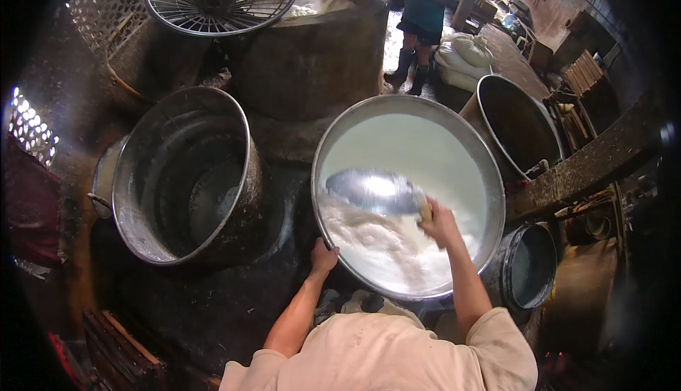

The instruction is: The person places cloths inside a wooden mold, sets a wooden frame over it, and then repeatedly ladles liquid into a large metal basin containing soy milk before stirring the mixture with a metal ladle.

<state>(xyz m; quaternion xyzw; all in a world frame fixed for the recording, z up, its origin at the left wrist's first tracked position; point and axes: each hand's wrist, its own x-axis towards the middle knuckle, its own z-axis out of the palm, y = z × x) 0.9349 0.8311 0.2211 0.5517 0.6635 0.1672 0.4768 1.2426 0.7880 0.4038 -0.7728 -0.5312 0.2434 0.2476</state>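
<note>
A wide round metal vat point(408, 136) in front of me holds pale milky liquid, with white foam point(376, 238) on its near side. My right hand point(438, 224) grips the short handle of a shiny metal scoop point(372, 191) and holds it over the liquid; whether the scoop touches the surface is hard to tell. At the vat's near left rim is my left hand point(324, 258), its fingers closed on the edge.
To the left stands a deep metal pot point(248, 157). Another large pot point(482, 97) and a smaller bucket point(550, 249) are at the right. A fan-like metal grille point(223, 33) is at the top. A person point(425, 1) stands beyond, near white sacks point(464, 54).
</note>
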